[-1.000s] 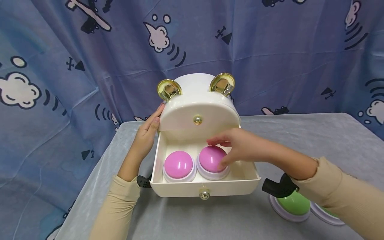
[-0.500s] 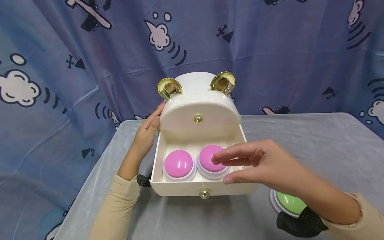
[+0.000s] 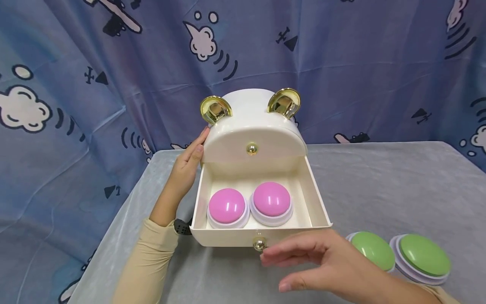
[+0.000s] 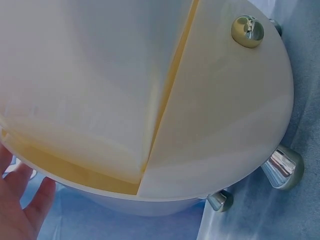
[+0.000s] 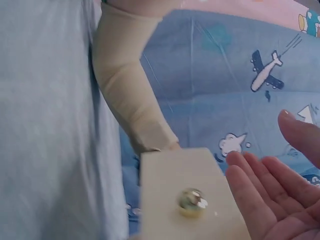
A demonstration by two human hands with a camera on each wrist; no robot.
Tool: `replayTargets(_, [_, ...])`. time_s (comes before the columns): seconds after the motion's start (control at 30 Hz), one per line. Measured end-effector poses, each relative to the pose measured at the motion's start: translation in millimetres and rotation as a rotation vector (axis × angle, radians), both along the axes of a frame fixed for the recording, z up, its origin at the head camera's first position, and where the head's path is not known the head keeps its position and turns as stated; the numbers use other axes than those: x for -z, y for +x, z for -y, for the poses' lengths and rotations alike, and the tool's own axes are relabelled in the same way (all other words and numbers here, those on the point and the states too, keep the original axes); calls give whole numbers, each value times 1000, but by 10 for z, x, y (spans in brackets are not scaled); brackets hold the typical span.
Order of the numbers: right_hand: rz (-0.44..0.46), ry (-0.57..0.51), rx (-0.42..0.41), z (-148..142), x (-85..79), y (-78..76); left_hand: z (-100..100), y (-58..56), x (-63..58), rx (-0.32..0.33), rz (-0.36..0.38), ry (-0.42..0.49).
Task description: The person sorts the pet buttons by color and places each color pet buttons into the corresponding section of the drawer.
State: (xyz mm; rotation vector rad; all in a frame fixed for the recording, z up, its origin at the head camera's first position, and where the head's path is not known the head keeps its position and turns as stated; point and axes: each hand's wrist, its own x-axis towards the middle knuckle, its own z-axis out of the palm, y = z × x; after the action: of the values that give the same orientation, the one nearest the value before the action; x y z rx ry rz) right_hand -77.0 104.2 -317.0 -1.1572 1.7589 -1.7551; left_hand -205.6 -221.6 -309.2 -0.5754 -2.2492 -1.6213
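A white storage box (image 3: pixel 250 105) with gold ears stands on the table, its lower drawer (image 3: pixel 224 237) pulled out. Two pink dome-topped push buttons (image 3: pixel 227 205) with pale bases sit side by side in that drawer. My left hand (image 3: pixel 184 173) rests against the box's left side, fingers extended; its fingertips also show at the rim in the left wrist view. In front of the drawer, near the gold knob (image 3: pixel 260 243), my right hand (image 3: pixel 322 264) hovers with straight fingers and thumb apart, holding nothing. The right wrist view shows its palm (image 5: pixel 295 220) beside the drawer front.
Two green dome-topped push buttons (image 3: pixel 425 254) lie on the grey cloth-covered table (image 3: pixel 379 181) at the right, the nearer one partly behind my right hand. A blue patterned curtain (image 3: pixel 341 76) hangs behind the table.
My right hand has left the right pink button and moved toward me, out of the drawer to its front. Both green buttons have come into fuller view. The left hand keeps its place.
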Motion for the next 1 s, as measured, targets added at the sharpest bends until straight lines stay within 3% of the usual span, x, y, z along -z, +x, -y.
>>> replayTargets(0.13, [158,-41,-66,28,145,14,7,0,-2,-2,4,-5])
replayTargets(0.37, [225,-127,-128,120,351,12,5,6,-3,2,-2,1])
replayTargets(0.53, [359,-170,-153,167,441,14,-1,5,1,4,3,0])
replayTargets(0.83, [466,-40,-72,208,437,23,6,1,6,1,3,-4])
replayTargets(1.0, [504,-41,-78,223,437,11,1,7,-1,7,3,-5])
